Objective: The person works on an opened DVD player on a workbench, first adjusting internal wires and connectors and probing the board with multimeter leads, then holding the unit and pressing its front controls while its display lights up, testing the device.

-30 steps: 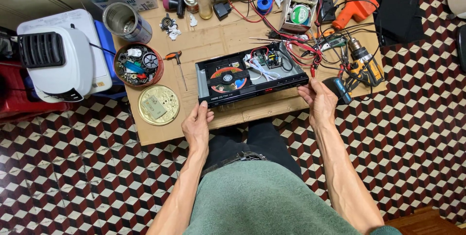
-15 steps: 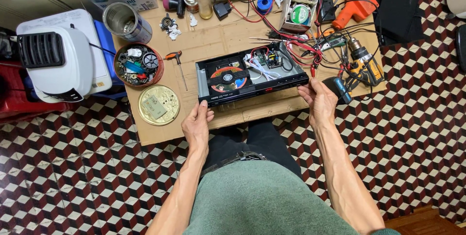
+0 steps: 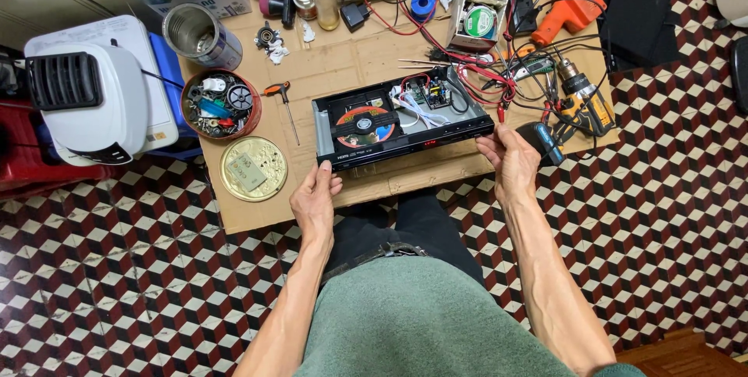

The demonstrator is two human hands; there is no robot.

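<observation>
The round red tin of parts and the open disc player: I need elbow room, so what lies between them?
In the head view, a small orange-handled screwdriver lies on the cardboard between them.
</observation>
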